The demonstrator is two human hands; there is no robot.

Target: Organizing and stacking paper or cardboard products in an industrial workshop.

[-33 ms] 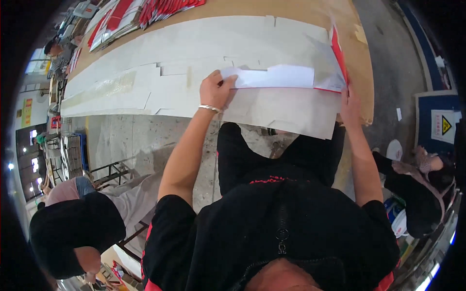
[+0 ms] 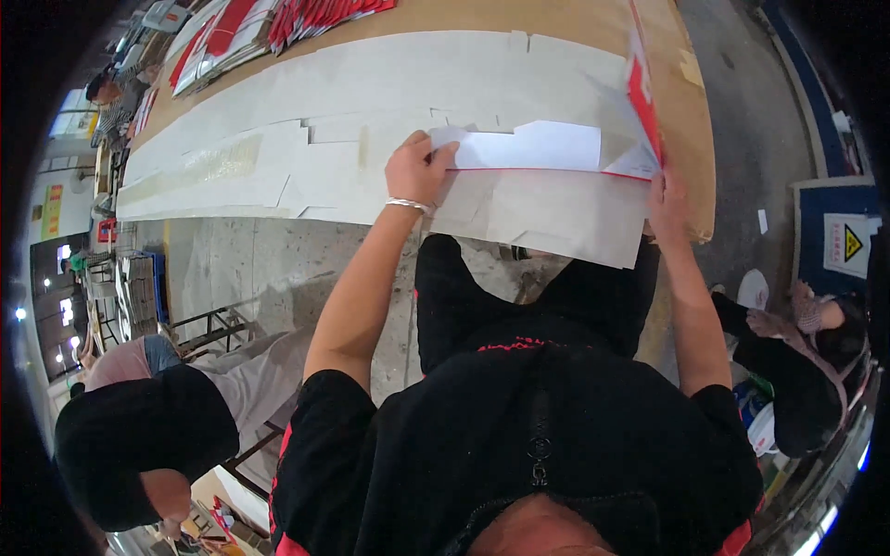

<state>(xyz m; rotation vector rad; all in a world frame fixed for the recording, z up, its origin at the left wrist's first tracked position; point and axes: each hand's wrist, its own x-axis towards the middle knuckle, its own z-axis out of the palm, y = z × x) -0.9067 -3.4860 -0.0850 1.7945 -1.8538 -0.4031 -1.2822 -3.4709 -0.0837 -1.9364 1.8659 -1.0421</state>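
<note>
a grey, stained concrete floor is spreading around the brown surface. at the right, a blue panel is bearing a yellow-triangle warning sign. at the far left, a yellow-and-red poster is hanging on a pale wall, a bright window is glowing above, and small lights are shining below.

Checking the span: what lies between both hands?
In the head view, a folded red-and-white paperboard sheet lies between left hand and right hand.
</note>
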